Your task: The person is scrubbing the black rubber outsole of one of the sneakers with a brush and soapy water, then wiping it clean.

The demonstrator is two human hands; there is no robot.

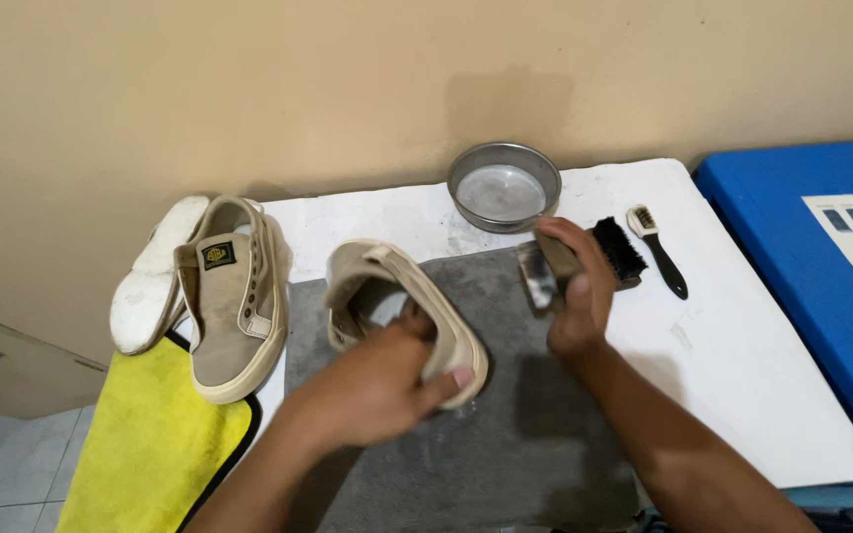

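I see my left hand (377, 380) closed over the beige canvas slip-on shoe (409, 314) on the grey mat (505, 395), its long axis running up-left to lower-right. My right hand (577, 286), just right of the shoe, grips a black-bristled brush (584, 259), wrist cocked inward.

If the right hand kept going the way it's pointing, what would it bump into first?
The right hand, gripping a brush, points up toward the wall. The metal bowl lies just ahead and would probably be met first, though depth is hard to judge.
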